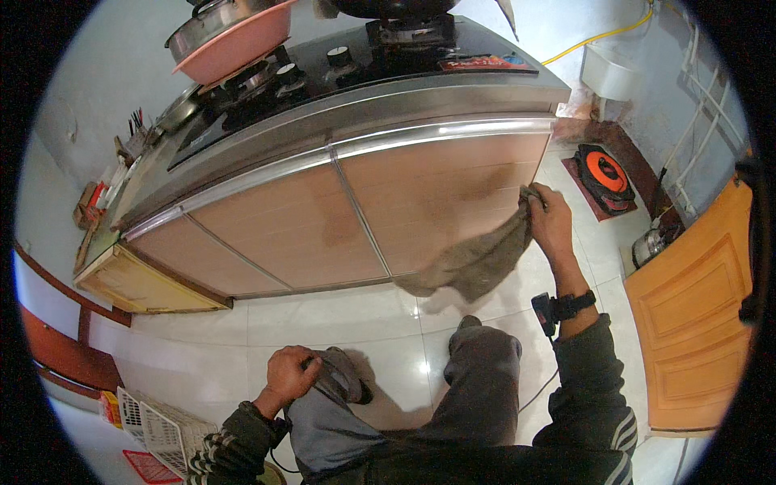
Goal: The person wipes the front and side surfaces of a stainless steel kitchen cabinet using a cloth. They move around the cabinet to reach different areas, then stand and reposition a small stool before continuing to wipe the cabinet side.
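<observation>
A grey-brown cloth (479, 254) hangs from my right hand (550, 219), which grips it by one end near the right edge of the cabinet doors. The loose part of the cloth spreads left, in front of the lower cabinet door (424, 200) and the tiled floor. My left hand (292, 371) rests on my left knee, its fingers curled; whether it grips the trouser fabric I cannot tell. Above the cabinet doors runs the metal edge of the countertop (424, 100), with a black gas stove (364, 76) on it.
A pink basin (242, 51) under a metal pot stands on the left burner, and a dark wok (397, 6) on the right one. An orange cable reel (605, 171) lies on the floor at right, near a wooden door (697, 303). White plastic baskets (160, 430) stand at lower left.
</observation>
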The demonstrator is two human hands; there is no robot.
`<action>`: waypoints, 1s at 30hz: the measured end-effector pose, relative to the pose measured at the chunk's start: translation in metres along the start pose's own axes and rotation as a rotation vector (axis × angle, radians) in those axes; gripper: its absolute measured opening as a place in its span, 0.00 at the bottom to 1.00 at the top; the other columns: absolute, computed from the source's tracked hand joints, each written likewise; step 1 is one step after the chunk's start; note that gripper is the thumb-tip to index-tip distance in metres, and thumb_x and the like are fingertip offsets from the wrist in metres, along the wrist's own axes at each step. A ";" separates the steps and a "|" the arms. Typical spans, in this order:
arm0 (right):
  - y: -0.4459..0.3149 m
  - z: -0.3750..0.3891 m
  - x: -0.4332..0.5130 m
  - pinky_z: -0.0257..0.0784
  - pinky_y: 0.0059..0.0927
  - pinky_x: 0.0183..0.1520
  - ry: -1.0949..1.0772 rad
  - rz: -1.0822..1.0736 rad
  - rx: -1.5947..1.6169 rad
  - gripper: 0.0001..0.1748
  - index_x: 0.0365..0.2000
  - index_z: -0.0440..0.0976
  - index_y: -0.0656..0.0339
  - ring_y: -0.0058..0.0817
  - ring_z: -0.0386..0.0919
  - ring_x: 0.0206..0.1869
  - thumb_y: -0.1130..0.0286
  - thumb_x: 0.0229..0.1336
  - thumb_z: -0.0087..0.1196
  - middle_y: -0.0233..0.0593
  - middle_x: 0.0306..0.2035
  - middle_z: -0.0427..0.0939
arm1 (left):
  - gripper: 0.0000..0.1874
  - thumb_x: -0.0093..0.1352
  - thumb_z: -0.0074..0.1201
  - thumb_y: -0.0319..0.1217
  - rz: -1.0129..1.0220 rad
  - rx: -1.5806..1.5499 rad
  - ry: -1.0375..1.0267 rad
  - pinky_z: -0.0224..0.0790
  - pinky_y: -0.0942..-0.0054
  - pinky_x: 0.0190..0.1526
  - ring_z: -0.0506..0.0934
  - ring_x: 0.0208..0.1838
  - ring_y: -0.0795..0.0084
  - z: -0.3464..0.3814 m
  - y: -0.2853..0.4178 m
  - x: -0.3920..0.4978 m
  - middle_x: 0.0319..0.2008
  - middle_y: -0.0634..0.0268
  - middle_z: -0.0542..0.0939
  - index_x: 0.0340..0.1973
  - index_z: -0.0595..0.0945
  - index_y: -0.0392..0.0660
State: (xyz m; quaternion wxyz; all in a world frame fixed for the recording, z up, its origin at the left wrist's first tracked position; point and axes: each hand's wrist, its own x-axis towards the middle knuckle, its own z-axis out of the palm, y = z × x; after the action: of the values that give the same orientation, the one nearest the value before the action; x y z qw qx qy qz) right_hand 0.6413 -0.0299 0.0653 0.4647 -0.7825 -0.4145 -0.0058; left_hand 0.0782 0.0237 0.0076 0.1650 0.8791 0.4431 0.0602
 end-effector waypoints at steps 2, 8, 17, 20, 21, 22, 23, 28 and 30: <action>0.008 -0.005 -0.008 0.78 0.33 0.53 -0.101 0.237 0.435 0.17 0.55 0.77 0.69 0.32 0.82 0.51 0.68 0.73 0.50 0.46 0.53 0.80 | 0.16 0.69 0.58 0.43 -0.006 -0.002 0.008 0.73 0.51 0.53 0.83 0.46 0.49 0.000 -0.003 -0.002 0.40 0.58 0.87 0.38 0.89 0.44; 0.039 -0.021 -0.049 0.78 0.35 0.52 0.078 0.274 1.171 0.20 0.60 0.71 0.65 0.35 0.81 0.49 0.67 0.72 0.52 0.42 0.51 0.80 | 0.16 0.69 0.58 0.42 -0.002 -0.025 0.039 0.73 0.51 0.53 0.82 0.46 0.48 0.002 -0.010 -0.007 0.39 0.56 0.87 0.38 0.88 0.43; 0.056 0.009 -0.127 0.79 0.48 0.53 -0.052 0.909 1.424 0.15 0.51 0.75 0.66 0.42 0.80 0.45 0.70 0.66 0.55 0.46 0.42 0.80 | 0.15 0.69 0.59 0.42 -0.021 -0.025 0.049 0.73 0.51 0.52 0.82 0.46 0.48 -0.003 -0.016 -0.017 0.39 0.55 0.87 0.38 0.88 0.42; 0.027 -0.042 -0.108 0.70 0.53 0.68 -0.166 0.535 1.747 0.21 0.59 0.71 0.68 0.46 0.76 0.61 0.69 0.69 0.54 0.51 0.58 0.77 | 0.15 0.70 0.59 0.41 -0.047 -0.027 0.050 0.73 0.51 0.52 0.82 0.46 0.49 -0.006 -0.017 -0.019 0.39 0.55 0.87 0.38 0.88 0.43; 0.018 -0.054 -0.106 0.67 0.54 0.71 -0.188 0.394 1.916 0.24 0.61 0.69 0.68 0.46 0.73 0.65 0.69 0.69 0.54 0.52 0.62 0.75 | 0.15 0.70 0.59 0.41 -0.050 -0.027 0.056 0.73 0.51 0.52 0.82 0.46 0.49 -0.007 -0.017 -0.020 0.39 0.56 0.87 0.38 0.88 0.43; 0.009 -0.056 -0.106 0.63 0.54 0.74 -0.131 0.351 1.903 0.27 0.65 0.67 0.66 0.46 0.71 0.68 0.69 0.70 0.54 0.51 0.66 0.72 | 0.14 0.70 0.59 0.41 -0.070 -0.013 0.043 0.74 0.51 0.52 0.82 0.46 0.49 -0.006 -0.016 -0.021 0.39 0.56 0.87 0.38 0.88 0.43; 0.001 -0.052 -0.105 0.64 0.54 0.73 -0.114 0.391 1.897 0.26 0.65 0.67 0.65 0.46 0.71 0.68 0.69 0.70 0.54 0.51 0.66 0.72 | 0.15 0.69 0.59 0.41 -0.049 -0.035 0.060 0.74 0.52 0.51 0.82 0.46 0.48 -0.006 -0.016 -0.022 0.39 0.55 0.87 0.38 0.88 0.43; -0.023 0.004 -0.102 0.63 0.58 0.72 -0.189 0.433 1.891 0.23 0.62 0.70 0.65 0.49 0.72 0.66 0.70 0.69 0.54 0.51 0.65 0.74 | 0.16 0.69 0.59 0.42 -0.018 -0.020 0.071 0.74 0.52 0.52 0.82 0.48 0.48 -0.006 -0.016 -0.023 0.41 0.53 0.87 0.39 0.88 0.42; -0.027 0.007 -0.096 0.65 0.58 0.70 -0.189 0.559 1.850 0.20 0.58 0.73 0.66 0.49 0.77 0.61 0.68 0.70 0.52 0.50 0.61 0.78 | 0.15 0.70 0.58 0.41 -0.023 -0.039 0.095 0.74 0.52 0.52 0.82 0.46 0.48 -0.006 -0.018 -0.025 0.40 0.54 0.87 0.39 0.88 0.43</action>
State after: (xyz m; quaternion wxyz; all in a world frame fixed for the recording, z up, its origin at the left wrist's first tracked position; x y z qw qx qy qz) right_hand 0.5579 -0.0809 0.0428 0.8457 -0.1752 -0.0901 0.4959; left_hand 0.0486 0.0151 0.0077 0.1614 0.8667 0.4593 0.1086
